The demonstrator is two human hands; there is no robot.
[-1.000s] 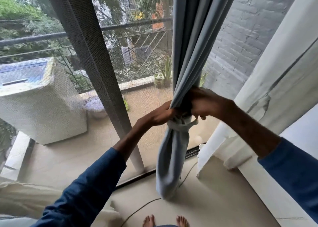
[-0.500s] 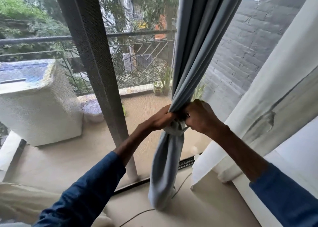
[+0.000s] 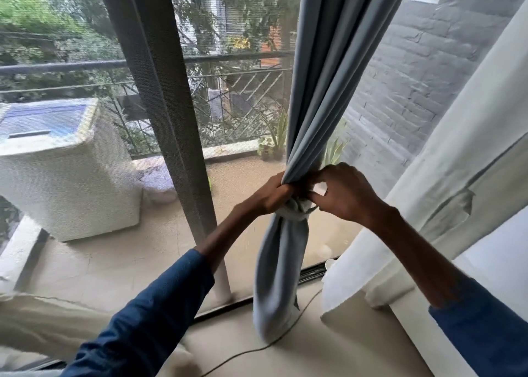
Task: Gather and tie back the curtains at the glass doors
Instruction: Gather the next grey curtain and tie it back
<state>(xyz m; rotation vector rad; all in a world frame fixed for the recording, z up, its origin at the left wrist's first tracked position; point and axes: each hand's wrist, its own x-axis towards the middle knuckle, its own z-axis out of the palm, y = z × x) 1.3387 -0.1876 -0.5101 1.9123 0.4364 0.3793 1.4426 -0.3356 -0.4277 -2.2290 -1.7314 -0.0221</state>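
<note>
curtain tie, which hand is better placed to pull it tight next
Likely the right: the right hand pinches the tie, while the left hand grips the gathered curtain and steadies it.

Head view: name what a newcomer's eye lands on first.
The blue-grey curtain hangs at centre, bunched into a rope; the left hand grips the bunch and the right hand pinches the pale tie band wrapped round it. Through the glass at left stands a white washing machine on the balcony; a white sheer curtain hangs at right.
</note>
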